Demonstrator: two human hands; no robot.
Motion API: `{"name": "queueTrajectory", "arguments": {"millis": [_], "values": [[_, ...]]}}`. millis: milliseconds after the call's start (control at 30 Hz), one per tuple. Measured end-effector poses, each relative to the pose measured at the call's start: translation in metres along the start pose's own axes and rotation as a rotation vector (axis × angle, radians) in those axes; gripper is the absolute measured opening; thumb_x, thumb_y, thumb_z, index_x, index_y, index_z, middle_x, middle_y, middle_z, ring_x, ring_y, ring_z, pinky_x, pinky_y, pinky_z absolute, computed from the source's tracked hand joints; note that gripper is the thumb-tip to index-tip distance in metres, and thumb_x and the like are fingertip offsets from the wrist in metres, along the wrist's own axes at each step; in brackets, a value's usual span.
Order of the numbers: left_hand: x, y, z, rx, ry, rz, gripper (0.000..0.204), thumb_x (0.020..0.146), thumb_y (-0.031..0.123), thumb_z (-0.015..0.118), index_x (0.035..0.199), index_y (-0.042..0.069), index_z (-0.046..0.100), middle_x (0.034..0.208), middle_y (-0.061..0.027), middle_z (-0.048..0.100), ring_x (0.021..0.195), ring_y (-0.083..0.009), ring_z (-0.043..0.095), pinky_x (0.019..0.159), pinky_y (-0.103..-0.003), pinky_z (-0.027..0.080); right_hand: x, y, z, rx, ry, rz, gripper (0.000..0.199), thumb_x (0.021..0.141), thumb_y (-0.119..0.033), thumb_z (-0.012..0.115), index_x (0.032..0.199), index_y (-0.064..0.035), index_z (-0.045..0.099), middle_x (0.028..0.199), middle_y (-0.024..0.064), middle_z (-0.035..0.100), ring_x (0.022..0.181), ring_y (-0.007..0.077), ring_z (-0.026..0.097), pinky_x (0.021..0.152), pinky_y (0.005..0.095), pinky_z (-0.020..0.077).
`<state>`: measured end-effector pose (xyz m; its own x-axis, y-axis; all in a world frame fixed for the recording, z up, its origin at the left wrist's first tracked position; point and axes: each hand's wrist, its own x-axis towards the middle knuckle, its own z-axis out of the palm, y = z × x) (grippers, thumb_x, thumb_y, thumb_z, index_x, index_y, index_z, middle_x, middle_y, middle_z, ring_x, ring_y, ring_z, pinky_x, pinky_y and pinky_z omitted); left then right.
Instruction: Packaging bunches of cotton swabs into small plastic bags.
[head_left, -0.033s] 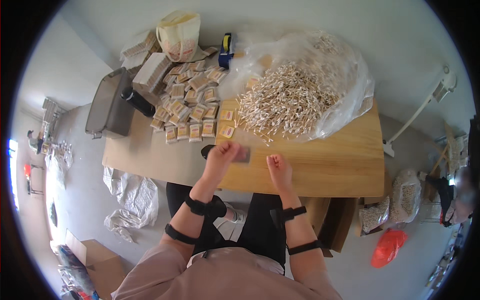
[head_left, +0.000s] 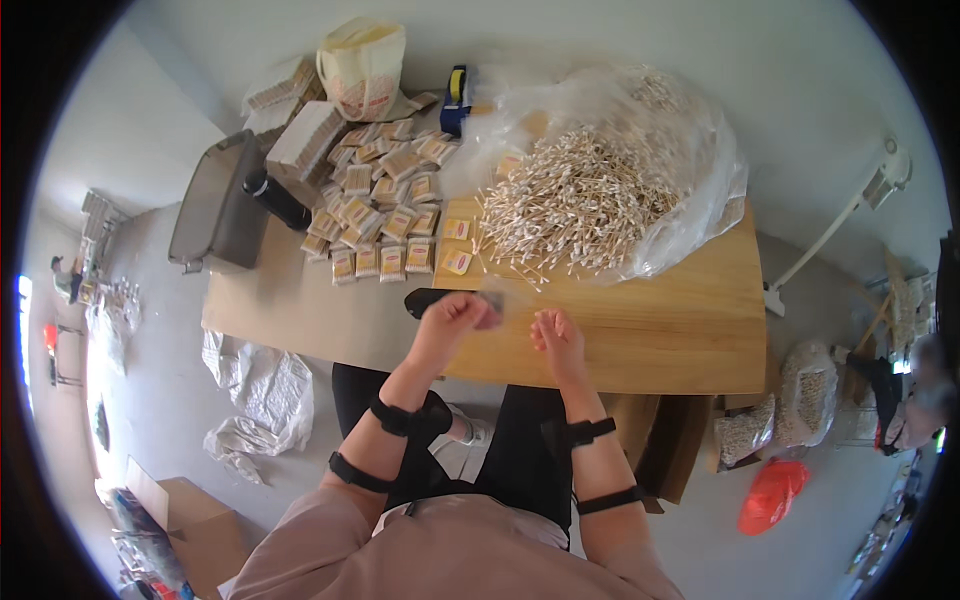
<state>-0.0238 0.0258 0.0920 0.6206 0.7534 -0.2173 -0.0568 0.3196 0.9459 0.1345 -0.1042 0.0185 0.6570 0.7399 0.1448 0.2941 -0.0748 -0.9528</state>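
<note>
My left hand [head_left: 458, 314] is closed in a pinch over the table's near part. A thin, see-through piece of plastic [head_left: 508, 290], like a small bag, shows faintly at its fingertips. Under that hand lies a dark flat object [head_left: 424, 302], mostly covered. My right hand [head_left: 557, 342] hovers to the right, apart from the left, its fingers curled in; anything between them is too small to make out. Beyond the hands, a large heap of cotton swabs [head_left: 580, 205] spills from a clear plastic bag [head_left: 690, 235]. Two yellow cards [head_left: 457, 262] lie left of the heap.
Many small packs of swabs [head_left: 392, 262] cover the table's left half. Behind them stand a cream tote bag [head_left: 362, 75], a black bottle [head_left: 277, 202], a grey bin [head_left: 215, 205] and a tape dispenser [head_left: 455, 105]. A white sack [head_left: 262, 395] lies on the floor.
My left hand has shifted slightly down and right. The fingers of my right hand have moved a little. The swabs and packs lie as before.
</note>
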Motion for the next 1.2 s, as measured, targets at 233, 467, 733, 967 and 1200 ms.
{"name": "queueTrajectory", "arguments": {"millis": [233, 467, 733, 967, 1200], "values": [[-0.057, -0.035, -0.052, 0.228, -0.194, -0.217, 0.019, 0.095, 0.016, 0.059, 0.092, -0.002, 0.062, 0.088, -0.0065, 0.068, 0.08, -0.0135, 0.066, 0.075, -0.027, 0.052, -0.049, -0.076, 0.033, 0.098, -0.371, 0.285, 0.017, 0.096, -0.019, 0.058, 0.097, -0.0022, 0.062, 0.074, 0.0032, 0.065, 0.063, 0.0124, 0.064, 0.056, 0.0283, 0.0518], [-0.084, -0.023, -0.08, 0.825, 0.327, 0.576, 0.022, 0.09, 0.02, 0.066, 0.084, -0.001, 0.062, 0.067, -0.0093, 0.057, 0.062, -0.021, 0.057, 0.06, -0.031, 0.045, -0.058, -0.108, 0.083, -0.412, -0.368, -0.334, 0.014, 0.088, -0.005, 0.058, 0.101, -0.0021, 0.062, 0.079, 0.0153, 0.066, 0.071, 0.0301, 0.067, 0.061, 0.0368, 0.0519], [-0.1, -0.018, -0.105, 0.15, 0.105, -0.109, 0.023, 0.096, 0.021, 0.059, 0.089, -0.001, 0.063, 0.081, -0.0013, 0.063, 0.073, -0.0088, 0.056, 0.07, -0.023, 0.046, -0.073, -0.137, 0.118, -0.421, -0.465, -0.357, 0.025, 0.084, -0.001, 0.061, 0.109, -0.0002, 0.062, 0.085, 0.0163, 0.066, 0.079, 0.0333, 0.065, 0.065, 0.041, 0.0513], [-0.112, -0.024, -0.118, -0.069, 0.081, -0.128, 0.016, 0.094, 0.016, 0.06, 0.086, 0.002, 0.063, 0.078, -0.0001, 0.062, 0.072, -0.0073, 0.055, 0.068, -0.022, 0.045, -0.08, -0.154, 0.118, -0.352, -0.512, -0.371, 0.033, 0.082, -0.001, 0.064, 0.115, 0.002, 0.06, 0.092, 0.0154, 0.062, 0.08, 0.0319, 0.062, 0.067, 0.0365, 0.0508], [-0.122, -0.031, -0.102, -0.008, 0.132, -0.024, 0.016, 0.092, 0.014, 0.063, 0.083, 0.001, 0.063, 0.074, 0.0008, 0.062, 0.069, -0.0061, 0.054, 0.063, -0.021, 0.043, -0.087, -0.149, 0.108, -0.248, -0.515, -0.343, 0.034, 0.084, 0.002, 0.06, 0.118, 0.0001, 0.058, 0.091, 0.0156, 0.062, 0.079, 0.0294, 0.063, 0.068, 0.0353, 0.0513]]}}
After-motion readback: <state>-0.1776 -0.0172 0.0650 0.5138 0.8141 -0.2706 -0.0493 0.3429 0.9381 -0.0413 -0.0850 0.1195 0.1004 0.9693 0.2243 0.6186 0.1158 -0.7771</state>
